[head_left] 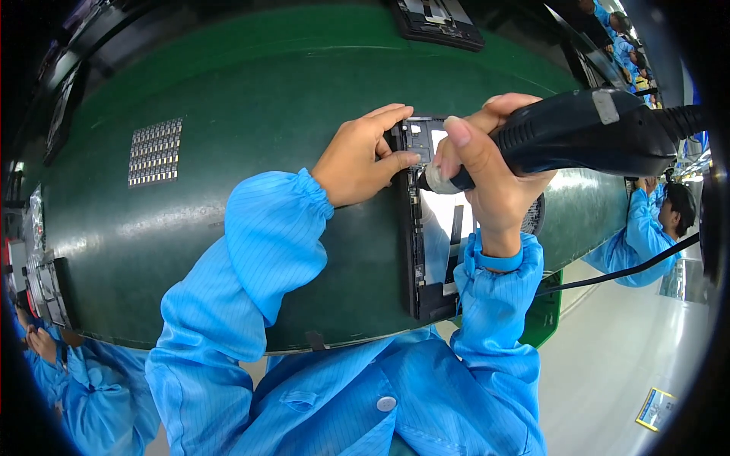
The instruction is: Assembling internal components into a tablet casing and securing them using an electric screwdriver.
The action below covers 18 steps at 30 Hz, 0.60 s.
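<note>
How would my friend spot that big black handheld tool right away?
Look at the dark green table. On its right half, the person's right hand holds a bulky black handheld tool, its tip at a flat black-framed device. Unlike that device, it is rounded, with a pale patch and ribbed cable end.

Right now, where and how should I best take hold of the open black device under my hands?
Probably by the long left edge of the black device, below your left hand, coming from the left. That straight rim borders open green worktop, whereas your right hand and the black handheld tool reach across from the right.
</note>
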Available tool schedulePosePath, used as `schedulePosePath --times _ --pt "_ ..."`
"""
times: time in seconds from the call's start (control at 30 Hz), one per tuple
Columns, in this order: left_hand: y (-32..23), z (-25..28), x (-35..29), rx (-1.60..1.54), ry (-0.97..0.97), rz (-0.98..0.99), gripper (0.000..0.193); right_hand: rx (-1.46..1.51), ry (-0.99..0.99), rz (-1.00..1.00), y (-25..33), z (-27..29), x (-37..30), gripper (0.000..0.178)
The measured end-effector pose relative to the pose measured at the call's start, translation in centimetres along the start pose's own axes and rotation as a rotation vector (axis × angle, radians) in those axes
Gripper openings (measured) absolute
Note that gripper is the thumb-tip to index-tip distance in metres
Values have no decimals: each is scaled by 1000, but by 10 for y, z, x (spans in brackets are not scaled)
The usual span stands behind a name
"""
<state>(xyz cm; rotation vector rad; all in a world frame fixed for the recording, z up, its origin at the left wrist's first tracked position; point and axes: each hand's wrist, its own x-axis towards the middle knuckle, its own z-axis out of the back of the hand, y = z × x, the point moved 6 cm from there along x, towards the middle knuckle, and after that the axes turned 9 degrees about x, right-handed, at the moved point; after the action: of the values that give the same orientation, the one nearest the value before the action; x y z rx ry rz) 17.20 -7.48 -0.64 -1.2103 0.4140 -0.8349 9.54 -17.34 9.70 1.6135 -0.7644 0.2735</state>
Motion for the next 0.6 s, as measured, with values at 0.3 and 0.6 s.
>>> schedulePosePath --times 0.3,0.6 --pt "0 0 0 -12 -2 11 56 -3 -1 -12 -1 0 0 29" --pt "1 0 0 -25 6 53 55 -45 21 27 -1 -2 -1 31"
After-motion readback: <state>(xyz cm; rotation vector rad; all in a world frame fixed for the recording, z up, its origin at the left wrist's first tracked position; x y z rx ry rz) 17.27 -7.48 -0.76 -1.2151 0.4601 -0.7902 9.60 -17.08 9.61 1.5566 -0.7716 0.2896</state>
